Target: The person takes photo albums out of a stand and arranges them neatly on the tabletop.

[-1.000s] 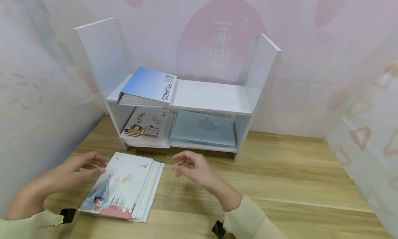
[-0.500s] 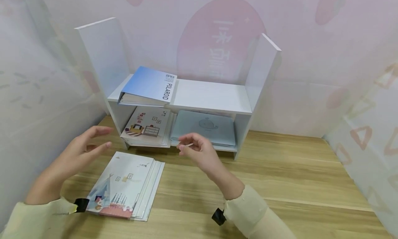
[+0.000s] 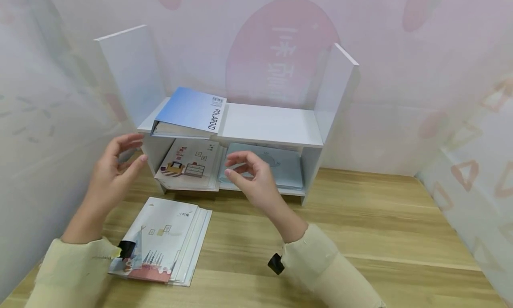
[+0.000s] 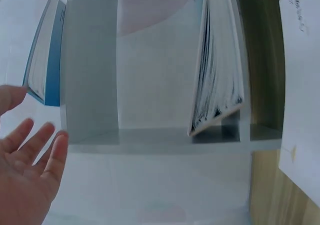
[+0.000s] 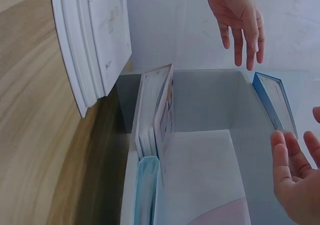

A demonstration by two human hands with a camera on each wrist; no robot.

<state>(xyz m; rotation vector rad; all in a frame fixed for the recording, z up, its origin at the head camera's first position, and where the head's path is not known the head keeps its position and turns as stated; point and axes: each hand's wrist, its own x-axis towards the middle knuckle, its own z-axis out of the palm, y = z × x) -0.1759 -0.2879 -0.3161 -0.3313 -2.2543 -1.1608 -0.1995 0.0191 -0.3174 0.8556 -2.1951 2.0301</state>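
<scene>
A blue photo album marked POLAROID (image 3: 190,110) lies flat on the upper left of a white desktop shelf (image 3: 272,123). My left hand (image 3: 116,174) hovers in front of the shelf's left side, fingers loosely bent with nothing between them. In the left wrist view its thumb appears beside the corner of the blue album (image 4: 47,55). Before the lower compartment, my right hand (image 3: 254,179) is raised with fingers gently curved and holds nothing. Below it in the right wrist view, fingertips (image 5: 277,137) appear near the blue album's end; contact cannot be told.
An illustrated album stack (image 3: 188,163) and a pale blue whale-print album (image 3: 262,165) fill the lower shelf. Another white album stack (image 3: 160,237) lies on the wooden table (image 3: 384,228) in front. Upright side panels (image 3: 336,92) bound the shelf.
Both hands have risen from table height toward the shelf. The left one has moved forward and slightly right from beside the table stack. The albums stay where they were.
</scene>
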